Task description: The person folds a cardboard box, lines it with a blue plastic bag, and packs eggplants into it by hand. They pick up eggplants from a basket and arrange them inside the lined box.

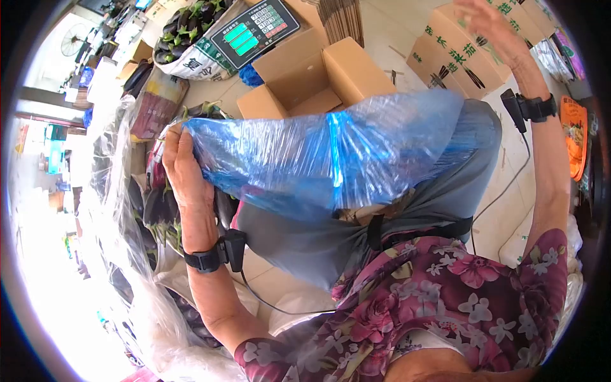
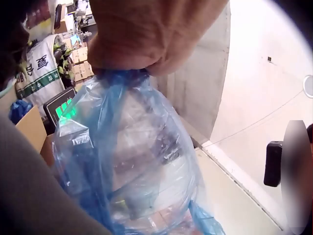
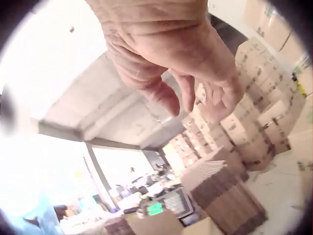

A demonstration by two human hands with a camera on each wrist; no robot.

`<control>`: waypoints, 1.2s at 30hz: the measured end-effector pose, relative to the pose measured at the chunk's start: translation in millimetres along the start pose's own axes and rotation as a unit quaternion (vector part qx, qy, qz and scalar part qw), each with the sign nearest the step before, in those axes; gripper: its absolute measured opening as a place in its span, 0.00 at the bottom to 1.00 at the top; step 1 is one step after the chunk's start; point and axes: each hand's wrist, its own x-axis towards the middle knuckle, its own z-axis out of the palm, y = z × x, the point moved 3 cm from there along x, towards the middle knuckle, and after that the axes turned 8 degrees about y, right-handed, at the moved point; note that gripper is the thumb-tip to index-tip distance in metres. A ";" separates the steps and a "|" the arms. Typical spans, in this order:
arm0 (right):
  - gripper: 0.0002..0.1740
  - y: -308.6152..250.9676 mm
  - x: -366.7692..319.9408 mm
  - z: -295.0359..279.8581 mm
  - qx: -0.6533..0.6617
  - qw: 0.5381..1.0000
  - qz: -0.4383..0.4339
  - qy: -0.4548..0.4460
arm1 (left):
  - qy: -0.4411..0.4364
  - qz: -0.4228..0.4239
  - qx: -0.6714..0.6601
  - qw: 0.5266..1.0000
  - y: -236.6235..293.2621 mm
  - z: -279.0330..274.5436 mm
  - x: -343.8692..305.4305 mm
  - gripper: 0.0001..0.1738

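Note:
A translucent blue plastic bag (image 1: 394, 140) stretches across the person's lap in the head view, its far end spread to the right. The left hand (image 1: 184, 159) grips the bag's gathered end at the left. In the left wrist view the bag (image 2: 142, 161) hangs puffed out below the left hand (image 2: 151, 34). Raised at the upper right, away from the bag, the right hand (image 1: 493, 32) holds nothing. The right wrist view shows that right hand (image 3: 186, 63) with its fingers loosely bent and apart.
An open cardboard box (image 1: 305, 83) stands just beyond the knees, with a digital scale (image 1: 254, 30) behind it. Eggplants (image 1: 191, 25) fill a sack at the upper left, and more (image 1: 159, 207) lie beside the left forearm. A printed carton (image 1: 455, 54) stands at the upper right.

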 end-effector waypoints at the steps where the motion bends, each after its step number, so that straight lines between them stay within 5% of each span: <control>1: 0.29 -28.2 -7.4 10.7 0.093 0.994 0.008 0.064 | 0.000 -0.002 0.002 1.000 0.5 -0.1 1.4 0.07; 3: 0.22 -115.5 -48.0 70.6 0.044 0.977 -0.171 0.119 | 0.007 0.008 0.012 1.000 1.2 0.2 5.3 0.07; 4: 0.39 -65.4 -30.6 40.9 -0.026 0.973 -0.225 -0.052 | 0.010 0.007 0.003 1.000 1.2 3.3 6.0 0.07; 5: 0.48 -134.1 -65.2 77.6 -0.108 0.934 -0.319 -0.121 | 0.009 0.005 0.005 1.000 1.6 5.2 7.1 0.07; 8: 0.51 -135.0 -100.2 146.5 -0.058 0.903 -0.363 -0.222 | -0.004 -0.007 0.010 1.000 0.9 8.0 8.5 0.08; 10: 0.39 -114.4 -107.0 181.5 -0.058 0.927 -0.334 -0.161 | 0.000 -0.007 0.002 1.000 -3.3 6.3 9.4 0.08; 12: 0.22 -88.9 -87.4 192.7 -0.078 0.938 -0.246 -0.230 | 0.001 -0.013 0.001 1.000 -8.0 0.0 10.2 0.09; 14: 0.15 -76.0 -70.6 183.5 0.045 0.981 -0.042 -0.182 | 0.020 -0.014 0.032 0.999 -6.9 -4.1 6.6 0.10; 18: 0.20 -67.6 -49.6 159.9 0.203 0.949 0.092 -0.222 | 0.030 0.003 0.064 0.997 -6.7 4.4 0.5 0.07; 22: 0.19 -41.0 -20.8 158.6 0.235 0.947 0.137 -0.171 | 0.010 0.056 0.140 0.988 -21.3 -6.2 6.5 0.07; 23: 0.20 -22.5 -5.7 160.0 0.249 0.946 0.183 -0.100 | 0.005 0.103 0.188 0.977 -21.6 -0.6 10.2 0.08; 24: 0.22 -16.8 9.2 150.9 0.265 0.937 0.225 -0.028 | -0.025 0.054 0.120 0.991 -26.0 4.4 10.6 0.09; 25: 0.22 -28.9 17.6 142.0 0.257 0.943 0.211 -0.014 | -0.058 0.001 0.057 0.997 -30.8 7.0 8.9 0.10; 29: 0.19 -10.7 47.0 141.7 0.162 0.952 0.260 0.019 | -0.239 0.013 0.209 0.948 -11.4 21.0 2.4 0.27; 32: 0.12 -14.5 64.6 135.9 0.059 0.974 0.086 -0.203 | -0.281 0.109 0.357 0.884 -20.4 22.4 -1.0 0.16; 33: 0.12 -21.8 65.9 132.9 0.061 0.971 0.085 -0.215 | -0.291 0.169 0.373 0.864 -36.8 13.8 2.9 0.14; 36: 0.10 -31.2 74.2 138.7 -0.104 0.946 0.040 -0.305 | -0.230 0.096 0.398 0.883 -54.3 -5.9 23.7 0.10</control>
